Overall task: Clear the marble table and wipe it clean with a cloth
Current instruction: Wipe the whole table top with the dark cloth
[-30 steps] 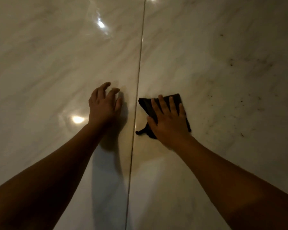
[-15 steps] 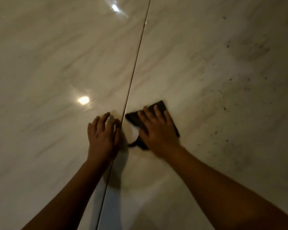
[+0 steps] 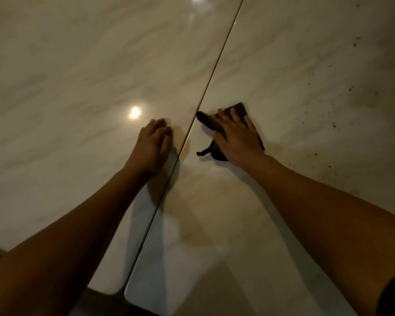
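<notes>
Pale, glossy veined marble table (image 3: 78,65): fills the frame and is cut off on every side but the bottom, where two rounded slab corners show. The far right lies in dim light, its surface hard to make out.
Thin dark seam (image 3: 206,95): runs diagonally from upper right to lower centre between the two slabs.
Forearms: both enter from the bottom corners, the upper arms out of frame.
Right hand (image 3: 237,137): centre right of the seam, its fingers (image 3: 234,115) straight and spread, pressing flat.
Left hand (image 3: 154,144): just left of the seam, its fingers (image 3: 157,125) resting on the table, holding nothing.
Dark folded cloth (image 3: 241,110): largely hidden under the right palm. One corner shows beyond the fingertips, an edge shows left of them, and a thin tail trails toward the seam.
Scattered dark specks (image 3: 333,125): right of the cloth, too small to identify.
</notes>
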